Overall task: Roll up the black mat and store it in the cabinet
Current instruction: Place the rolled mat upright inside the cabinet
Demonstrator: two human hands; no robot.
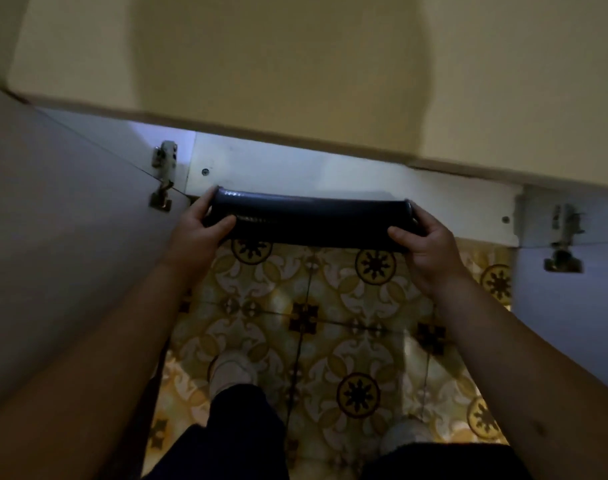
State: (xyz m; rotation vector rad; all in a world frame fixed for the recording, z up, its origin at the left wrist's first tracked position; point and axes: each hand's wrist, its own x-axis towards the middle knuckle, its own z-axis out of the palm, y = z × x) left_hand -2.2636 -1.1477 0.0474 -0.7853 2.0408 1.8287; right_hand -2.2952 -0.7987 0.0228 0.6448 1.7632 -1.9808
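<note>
Knees and feet sit at the frame bottom on the patterned floor (316, 306), forearms reaching up-frame. Left hand (195, 230) wraps the left end of the mat (309, 220), fingers curled over the end cap, thumb on the near side. Right hand (424, 244) clamps the right end the same way, thumb (399, 237) pressed on top. Mat is fully rolled into a tight black tube, held level at mid-frame, right at the cabinet (295, 168) opening under the counter (295, 64). Both doors swung open: left door (70, 209) fills the left side, right door (572, 289) at far right; hinges visible. Rolling looks done, storing left. Risks: roll springs loose if either grip slackens; the tube looks nearly as wide as the opening, so an end could catch on the frame or a hinge (164, 178). Cabinet interior is hidden.
</note>
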